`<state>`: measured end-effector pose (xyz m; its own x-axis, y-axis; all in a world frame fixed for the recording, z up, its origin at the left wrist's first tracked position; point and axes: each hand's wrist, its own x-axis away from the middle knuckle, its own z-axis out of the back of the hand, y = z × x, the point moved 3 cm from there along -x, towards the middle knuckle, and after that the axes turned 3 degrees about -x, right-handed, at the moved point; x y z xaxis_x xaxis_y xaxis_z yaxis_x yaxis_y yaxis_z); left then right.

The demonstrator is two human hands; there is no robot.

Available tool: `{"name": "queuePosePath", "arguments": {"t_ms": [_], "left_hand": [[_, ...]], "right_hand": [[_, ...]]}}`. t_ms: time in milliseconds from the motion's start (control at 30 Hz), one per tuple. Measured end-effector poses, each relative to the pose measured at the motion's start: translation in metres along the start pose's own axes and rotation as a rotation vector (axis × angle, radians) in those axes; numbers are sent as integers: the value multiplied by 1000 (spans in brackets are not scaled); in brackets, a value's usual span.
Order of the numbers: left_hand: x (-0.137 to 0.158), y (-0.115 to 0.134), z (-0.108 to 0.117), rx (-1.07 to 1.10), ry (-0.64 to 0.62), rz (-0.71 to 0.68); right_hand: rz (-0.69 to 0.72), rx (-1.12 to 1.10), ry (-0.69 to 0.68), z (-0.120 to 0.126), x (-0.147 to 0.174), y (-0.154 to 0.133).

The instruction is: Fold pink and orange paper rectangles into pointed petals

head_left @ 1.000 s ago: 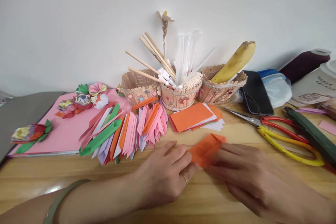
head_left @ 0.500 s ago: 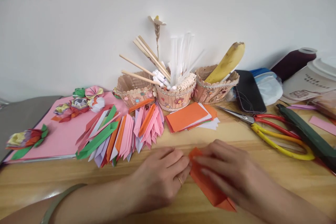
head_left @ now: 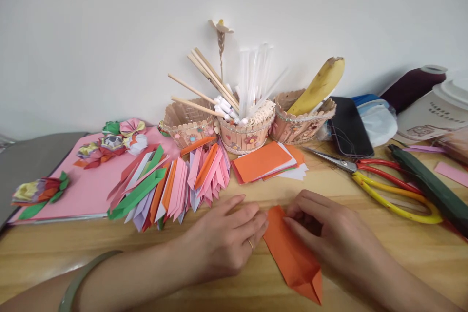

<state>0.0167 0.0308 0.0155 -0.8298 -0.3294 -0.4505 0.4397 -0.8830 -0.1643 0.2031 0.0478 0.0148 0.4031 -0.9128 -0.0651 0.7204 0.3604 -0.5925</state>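
Observation:
A folded orange paper (head_left: 290, 253) lies slantwise on the wooden table, its near end standing up slightly in a creased flap. My right hand (head_left: 329, 231) is at its upper right edge, thumb and forefinger pinched on the paper. On the other side, my left hand (head_left: 232, 234) rests with fingers stretched out, their tips by the paper's upper left edge. Beyond my hands lies a small stack of paper slips (head_left: 266, 162), orange on top. Many folded paper strips (head_left: 175, 185) in pink, green, orange and purple stand bunched to the left.
Three decorated baskets (head_left: 243, 136) stand along the wall, holding sticks, clear tubes and a banana (head_left: 318, 85). To the right lie scissors (head_left: 387, 190), a dark green long object (head_left: 431, 185) and a phone (head_left: 349, 126). Paper flowers (head_left: 113, 141) sit on a pink sheet (head_left: 84, 190).
My right hand has drawn back rightward off the paper's face and now pinches its edge, uncovering more of it. The left hand's fingers have spread slightly.

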Motion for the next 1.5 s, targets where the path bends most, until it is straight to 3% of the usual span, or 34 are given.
{"name": "queuePosePath", "arguments": {"t_ms": [100, 300, 600, 1000, 1233, 1500], "left_hand": [[0, -3, -2, 11, -2, 9], [1, -3, -1, -16, 3, -24], [-1, -5, -2, 76, 12, 22], [2, -9, -6, 94, -27, -53], [-2, -9, -5, 91, -50, -47], [-2, -9, -3, 100, -28, -7]], "right_hand": [[61, 6, 33, -1, 0, -2], [359, 95, 61, 0, 5, -13], [468, 130, -31, 6, 2, -15], [546, 154, -91, 7, 3, -14], [485, 137, -135, 9, 1, -13], [422, 140, -289, 26, -2, -15]]}}
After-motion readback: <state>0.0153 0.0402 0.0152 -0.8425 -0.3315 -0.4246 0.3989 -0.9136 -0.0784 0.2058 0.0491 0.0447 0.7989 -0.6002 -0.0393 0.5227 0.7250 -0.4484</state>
